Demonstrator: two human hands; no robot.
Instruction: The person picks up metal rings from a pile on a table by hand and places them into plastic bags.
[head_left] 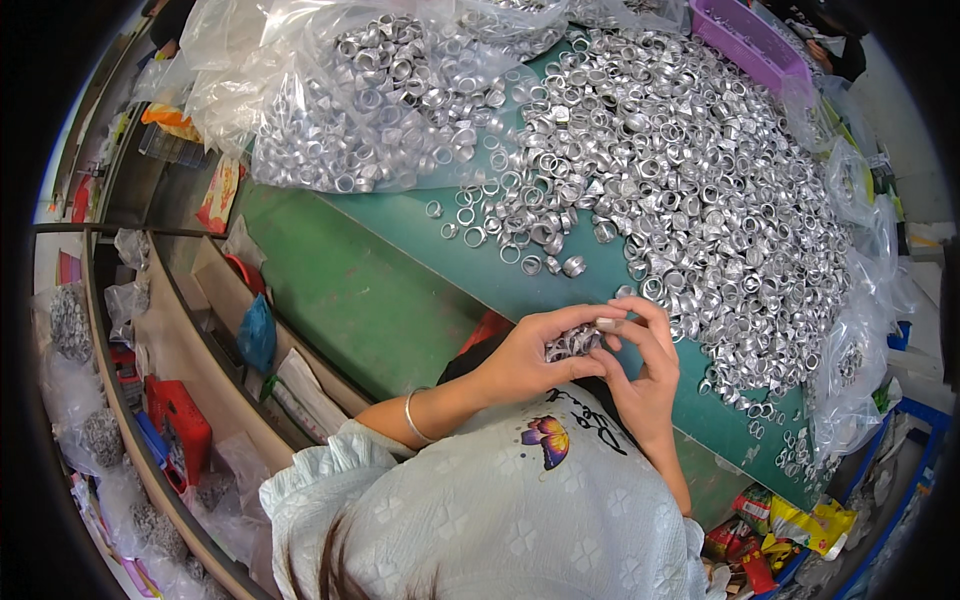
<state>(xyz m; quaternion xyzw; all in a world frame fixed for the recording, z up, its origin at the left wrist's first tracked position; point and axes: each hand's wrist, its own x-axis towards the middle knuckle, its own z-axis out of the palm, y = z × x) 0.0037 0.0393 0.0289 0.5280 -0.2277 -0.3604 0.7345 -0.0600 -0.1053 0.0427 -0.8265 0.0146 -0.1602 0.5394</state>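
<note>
My left hand [530, 352], with a bangle at its wrist, is cupped around a small bunch of silver metal rings [572, 344] close to my body. From the other side, my right hand [645, 375] meets it with curled fingers at the edge of the bunch. Whatever lies between the right fingertips is too small and covered to make out. Just beyond both hands spreads a large heap of silver rings [700, 170] on the green table [400, 225]. Several loose rings [510, 253] lie at the heap's left edge.
A clear plastic bag [370, 120] full of rings sits at the far left of the table. Behind the heap is a purple basket [755, 45]. Crumpled clear plastic [850, 400] lines the right edge. Shelves with a red container [180, 430] and bagged goods stand left.
</note>
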